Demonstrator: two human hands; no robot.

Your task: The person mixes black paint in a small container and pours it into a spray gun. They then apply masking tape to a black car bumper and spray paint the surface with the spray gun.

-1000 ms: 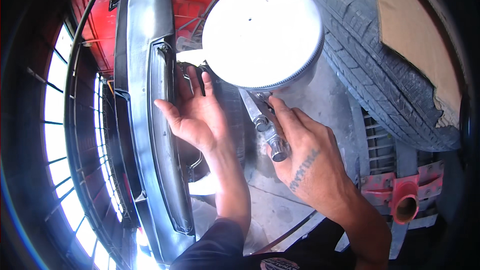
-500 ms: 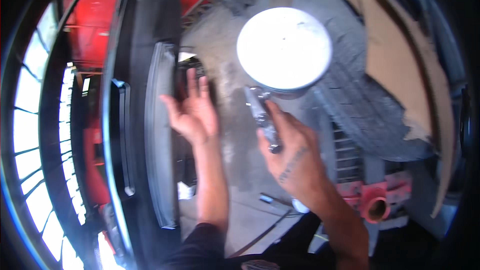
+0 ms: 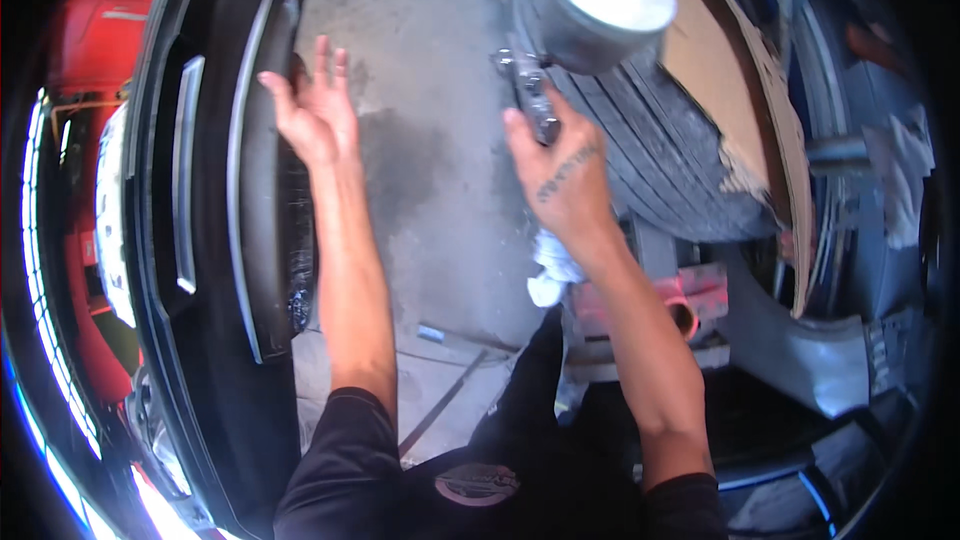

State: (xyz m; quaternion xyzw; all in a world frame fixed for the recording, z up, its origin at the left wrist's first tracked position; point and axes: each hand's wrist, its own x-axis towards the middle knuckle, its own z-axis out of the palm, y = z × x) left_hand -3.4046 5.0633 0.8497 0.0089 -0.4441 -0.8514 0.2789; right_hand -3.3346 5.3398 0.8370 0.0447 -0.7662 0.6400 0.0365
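Note:
My left hand [image 3: 318, 118] is open, palm up and fingers spread, with nothing in it. It is just right of a long black vehicle panel [image 3: 215, 240], which looks like a bumper, near its raised grey strip [image 3: 258, 190]. My right hand [image 3: 565, 160] is closed around a shiny, silver-grey elongated object [image 3: 532, 98] that looks like a hand tool; its kind I cannot make out. The object's far end is beside a round tub [image 3: 585, 40] with a white top. Whether they touch, I cannot tell.
Below the tub, a large tyre [image 3: 660, 155] leans beside torn cardboard [image 3: 715, 70]. Nearer are a red metal part with a round opening [image 3: 690, 305] and a white cloth [image 3: 550, 275]. A dark strip [image 3: 445, 405] lies on the concrete floor [image 3: 420, 210]. Red bodywork [image 3: 105, 40] is at far left.
My view has shifted, so the panel moves left and the tub goes up and right in the picture. Both hands appear higher. The right hand keeps its hold; the left stays open.

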